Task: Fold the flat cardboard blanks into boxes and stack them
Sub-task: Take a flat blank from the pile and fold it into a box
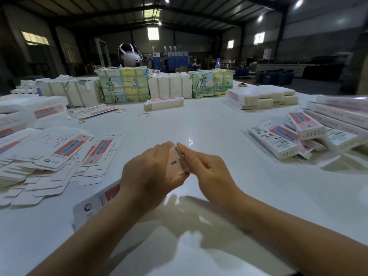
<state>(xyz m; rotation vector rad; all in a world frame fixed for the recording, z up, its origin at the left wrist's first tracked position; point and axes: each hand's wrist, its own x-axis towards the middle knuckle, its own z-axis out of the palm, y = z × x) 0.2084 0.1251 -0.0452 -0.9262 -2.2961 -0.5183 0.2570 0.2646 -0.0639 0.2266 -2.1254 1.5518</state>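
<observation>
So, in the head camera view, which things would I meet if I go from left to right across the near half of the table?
Loose pile of flat blanks → left hand → the blank being folded → right hand → stack of folded boxes.

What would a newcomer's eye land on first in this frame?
Probably the two hands at centre: the left hand and right hand hold a partly folded box above the white table. Next, the loose heap of flat blanks at the left and the pile of folded boxes at the right.
</observation>
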